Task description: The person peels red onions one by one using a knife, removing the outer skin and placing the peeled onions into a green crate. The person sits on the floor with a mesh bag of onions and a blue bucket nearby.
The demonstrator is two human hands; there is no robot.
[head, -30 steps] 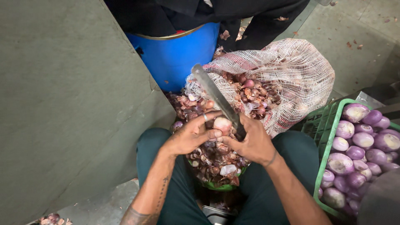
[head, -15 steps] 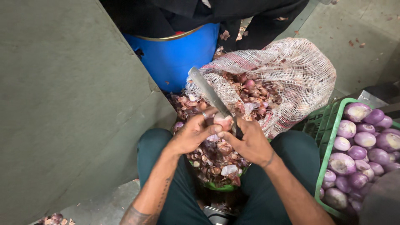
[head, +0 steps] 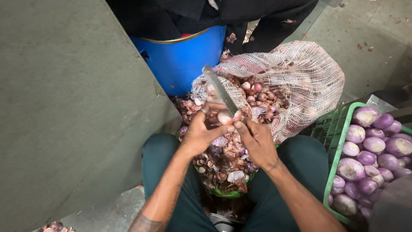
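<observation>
Centre frame: your left hand (head: 204,135) is pinching the onion (head: 225,117), right hand (head: 256,141) gripping the knife (head: 221,91); blade slipping risks cutting your thumb

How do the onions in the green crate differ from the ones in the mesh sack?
The onions in the green crate are peeled, pale and glossy purple-white; those in the mesh sack keep dry reddish-brown skins. The crate's onions lie open to view; the sack's sit half under netting. Both are small red onions.

Blue barrel (head: 184,64) ahead; green crate (head: 339,141) of peeled onions (head: 373,150) at right.
</observation>
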